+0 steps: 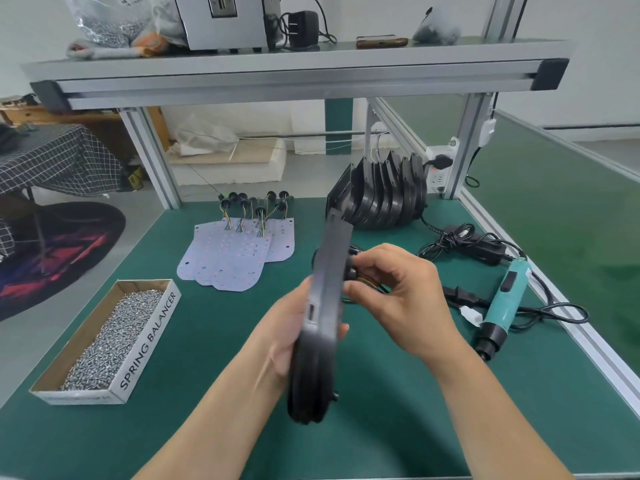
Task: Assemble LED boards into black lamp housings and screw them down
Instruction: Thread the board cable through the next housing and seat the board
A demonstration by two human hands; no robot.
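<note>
Black housing [329,271], one, in left hand [280,334] grip; right hand [398,296] pinches grommet [350,268]; four LED boards [225,258]

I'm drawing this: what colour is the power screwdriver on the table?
The power screwdriver is teal with a black nose; the head view shows it.

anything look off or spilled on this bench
Nothing stands out. The screws sit inside their box, the LED boards lie fanned, and the spare housings lean in a row. Only the cords by the screwdriver look loosely tangled.
</note>
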